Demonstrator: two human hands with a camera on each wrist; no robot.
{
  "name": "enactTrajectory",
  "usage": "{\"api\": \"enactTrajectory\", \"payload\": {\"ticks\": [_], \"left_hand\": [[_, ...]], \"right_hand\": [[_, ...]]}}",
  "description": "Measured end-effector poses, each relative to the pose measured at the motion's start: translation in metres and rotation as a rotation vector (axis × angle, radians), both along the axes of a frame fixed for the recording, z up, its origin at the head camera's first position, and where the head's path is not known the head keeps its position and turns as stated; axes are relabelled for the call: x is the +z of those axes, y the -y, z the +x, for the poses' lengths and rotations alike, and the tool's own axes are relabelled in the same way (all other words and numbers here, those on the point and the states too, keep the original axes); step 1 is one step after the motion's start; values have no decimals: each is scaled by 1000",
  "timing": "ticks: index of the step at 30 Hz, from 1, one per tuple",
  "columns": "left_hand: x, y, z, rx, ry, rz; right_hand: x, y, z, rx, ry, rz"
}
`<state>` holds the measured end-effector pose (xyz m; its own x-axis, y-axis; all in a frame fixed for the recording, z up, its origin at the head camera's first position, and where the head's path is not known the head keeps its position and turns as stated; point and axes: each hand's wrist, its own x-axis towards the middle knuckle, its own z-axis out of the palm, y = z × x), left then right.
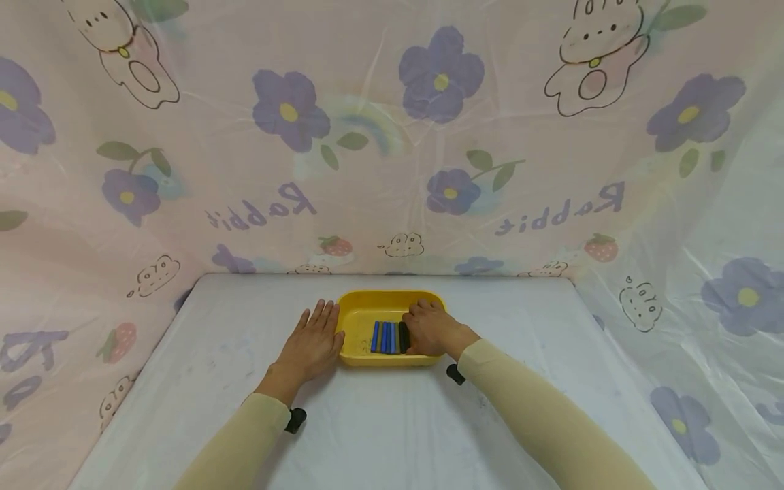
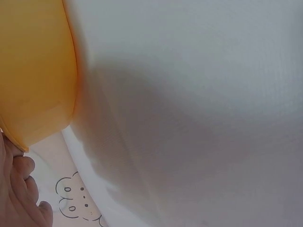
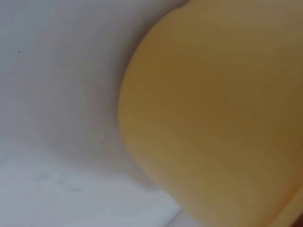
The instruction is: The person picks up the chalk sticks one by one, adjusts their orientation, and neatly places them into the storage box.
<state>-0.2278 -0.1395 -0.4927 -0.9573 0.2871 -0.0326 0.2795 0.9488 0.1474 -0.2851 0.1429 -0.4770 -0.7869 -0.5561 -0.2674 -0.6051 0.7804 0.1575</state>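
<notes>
A shallow yellow tray (image 1: 392,361) lies on the white table in the head view. Inside it, a row of crayon-like sticks (image 1: 384,337), several blue and one brownish, runs side by side. At the row's right end is a black crayon (image 1: 403,337). My right hand (image 1: 431,329) reaches over the tray's right side, with curled fingers near the black crayon's far end and the thumb by its near end. My left hand (image 1: 317,342) rests along the tray's left rim, fingers straight and pointing away. The left wrist view shows its fingertips (image 2: 22,165) by the rim.
The white table (image 1: 214,381) has faint smudges. Behind it and at both sides hangs a curtain (image 1: 380,150) printed with flowers and rabbits. Yellow tray wall (image 3: 213,109) fills much of the right wrist view. A black wrist camera (image 1: 296,420) sits below the left wrist.
</notes>
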Motion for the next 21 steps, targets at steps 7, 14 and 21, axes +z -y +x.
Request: {"api": "enactTrajectory", "payload": {"ticks": [7,14,21], "left_hand": [[2,0,-2,0,2,2],[2,2,0,1,9,-7],[7,3,3,-2,-4,4]], "right_hand": [[3,0,0,-29,10,-37],[6,-2,4,-43,-32,-105],[2,-11,20,-27,-263,-261]]}}
